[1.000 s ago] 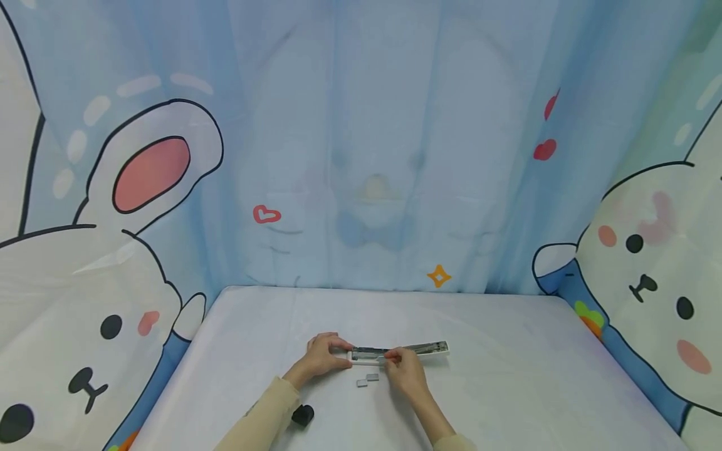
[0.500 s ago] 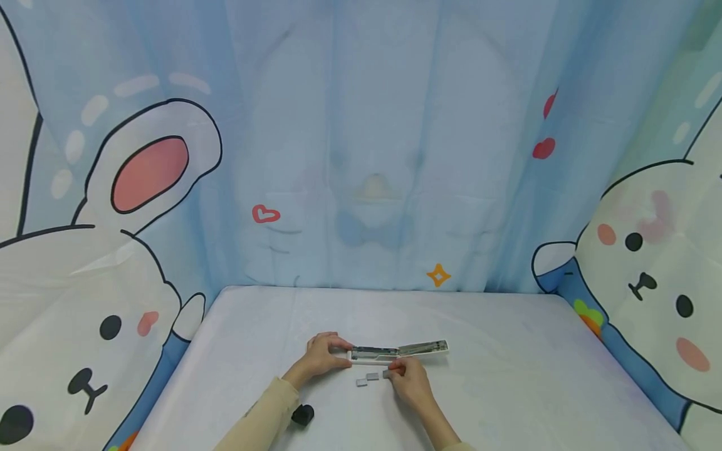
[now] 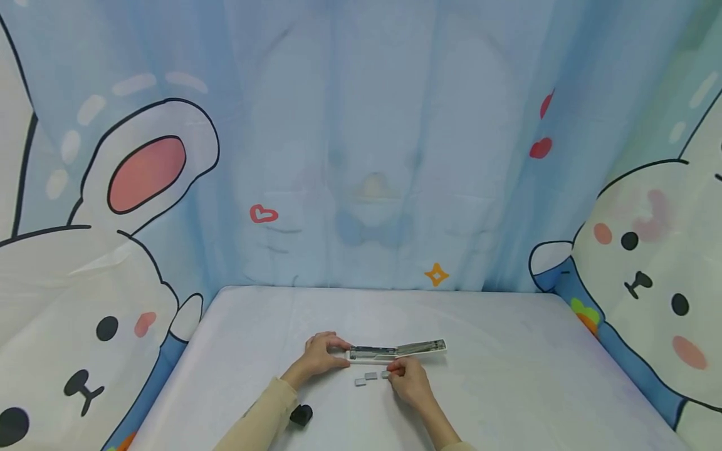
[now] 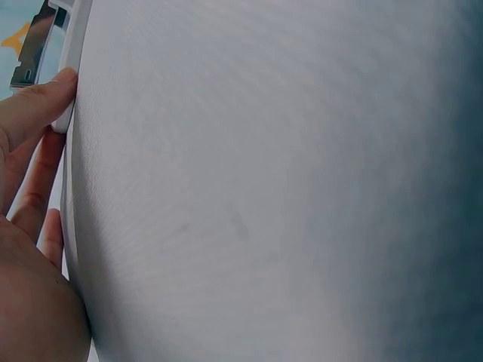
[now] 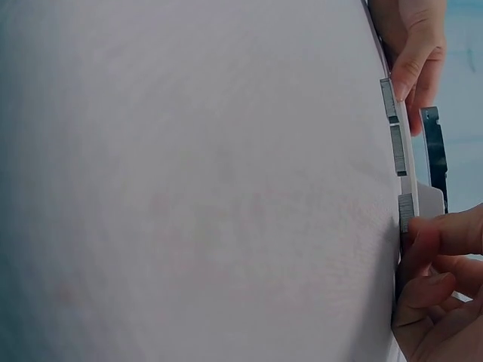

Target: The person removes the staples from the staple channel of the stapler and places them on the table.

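Observation:
A long white stapler (image 3: 369, 361) lies folded open on the table, its dark metal parts showing and its right half tilted up. My left hand (image 3: 320, 357) grips its left end; in the left wrist view the thumb presses the white body (image 4: 73, 45). My right hand (image 3: 412, 379), in front of the stapler's middle, pinches the end of a ridged grey strip of staples (image 5: 406, 207) between thumb and finger, close over the tabletop. Left of it lie two more short staple strips, one (image 3: 370, 376) nearer and the other (image 3: 360, 382) farther left.
A black object (image 3: 301, 414) lies beside the left sleeve (image 3: 259, 413), near the front. The white-covered table (image 3: 507, 363) runs back to a blue curtain (image 3: 372, 125) printed with cartoon rabbits.
My right hand has come from over the stapler's middle toward the front, bringing the staple strip down beside the other two. The left hand keeps its grip in place.

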Demonstrator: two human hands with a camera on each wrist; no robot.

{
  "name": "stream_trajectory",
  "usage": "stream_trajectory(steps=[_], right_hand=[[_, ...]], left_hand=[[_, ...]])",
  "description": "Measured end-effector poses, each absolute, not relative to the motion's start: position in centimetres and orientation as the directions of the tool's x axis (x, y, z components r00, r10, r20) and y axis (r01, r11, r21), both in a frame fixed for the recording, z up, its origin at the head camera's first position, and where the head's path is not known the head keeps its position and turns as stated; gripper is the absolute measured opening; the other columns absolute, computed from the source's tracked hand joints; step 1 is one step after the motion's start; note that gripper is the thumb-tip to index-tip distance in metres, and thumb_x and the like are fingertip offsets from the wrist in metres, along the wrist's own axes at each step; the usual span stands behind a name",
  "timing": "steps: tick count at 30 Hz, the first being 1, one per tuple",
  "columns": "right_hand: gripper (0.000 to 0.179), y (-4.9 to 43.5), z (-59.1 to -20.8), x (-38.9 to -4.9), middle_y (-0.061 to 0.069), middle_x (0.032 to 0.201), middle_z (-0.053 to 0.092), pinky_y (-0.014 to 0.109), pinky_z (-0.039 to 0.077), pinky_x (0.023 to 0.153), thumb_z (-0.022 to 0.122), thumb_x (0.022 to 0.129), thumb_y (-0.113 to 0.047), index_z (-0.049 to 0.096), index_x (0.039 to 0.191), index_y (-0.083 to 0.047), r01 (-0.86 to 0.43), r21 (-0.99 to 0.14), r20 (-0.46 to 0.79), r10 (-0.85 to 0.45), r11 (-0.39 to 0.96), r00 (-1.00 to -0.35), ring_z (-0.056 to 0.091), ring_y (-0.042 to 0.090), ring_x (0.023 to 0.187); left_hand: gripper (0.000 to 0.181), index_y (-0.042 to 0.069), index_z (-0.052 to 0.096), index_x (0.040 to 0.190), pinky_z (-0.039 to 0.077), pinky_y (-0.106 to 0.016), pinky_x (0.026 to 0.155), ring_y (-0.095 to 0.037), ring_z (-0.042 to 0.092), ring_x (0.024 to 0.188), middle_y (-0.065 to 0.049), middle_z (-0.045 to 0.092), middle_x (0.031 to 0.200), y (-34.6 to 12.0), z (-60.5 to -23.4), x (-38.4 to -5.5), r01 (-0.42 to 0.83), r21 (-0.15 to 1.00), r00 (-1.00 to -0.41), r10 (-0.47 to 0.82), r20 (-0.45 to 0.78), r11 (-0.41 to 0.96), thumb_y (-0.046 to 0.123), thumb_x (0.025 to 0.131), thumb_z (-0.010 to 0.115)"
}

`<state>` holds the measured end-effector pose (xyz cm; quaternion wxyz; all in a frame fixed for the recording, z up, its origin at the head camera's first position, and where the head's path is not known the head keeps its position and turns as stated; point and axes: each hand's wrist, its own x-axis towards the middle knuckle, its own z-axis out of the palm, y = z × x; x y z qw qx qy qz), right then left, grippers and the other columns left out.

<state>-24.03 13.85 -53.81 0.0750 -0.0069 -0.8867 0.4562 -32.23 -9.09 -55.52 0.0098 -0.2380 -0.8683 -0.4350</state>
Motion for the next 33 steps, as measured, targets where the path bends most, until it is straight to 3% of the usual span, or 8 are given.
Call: stream_trajectory(steps=[12,19,33], right_hand=[[0.012,14.6,-53.9,-23.8,0.004,0.074,0.061,0.027,0.046,0.06,0.068,0.075,0.005,0.068,0.087,0.004,-0.049,-0.794,0.144,0.108,0.606,-0.984,0.055,0.014,0.068],[0.011,15.7,-53.7,-24.1,0.007,0.081,0.064,0.031,0.048,0.066,0.068,0.08,-0.004,0.069,0.088,0.004,0.009,-0.807,0.139,0.204,0.591,-0.969,0.058,0.019,0.075],[0.013,17.7,-53.7,-24.1,0.007,0.074,0.063,0.028,0.045,0.059,0.065,0.083,-0.006,0.068,0.085,0.007,0.088,-0.826,0.088,0.282,0.557,-0.955,0.055,0.017,0.067]], left_hand=[[0.029,0.008,0.077,0.1,0.016,-0.063,0.106,-0.038,0.047,0.127,-0.003,0.075,0.103,-8.7,-55.3,-31.9,0.431,0.762,-0.878,0.419,0.231,0.483,0.013,0.073,0.085],[0.028,0.01,0.077,0.099,0.016,-0.062,0.106,-0.037,0.047,0.127,-0.002,0.074,0.103,-8.8,-55.4,-32.1,0.43,0.758,-0.881,0.41,0.235,0.49,0.016,0.073,0.085],[0.03,0.009,0.077,0.1,0.018,-0.062,0.105,-0.038,0.048,0.127,-0.003,0.074,0.105,-9.1,-55.6,-32.1,0.442,0.753,-0.874,0.423,0.239,0.488,0.017,0.073,0.085]])
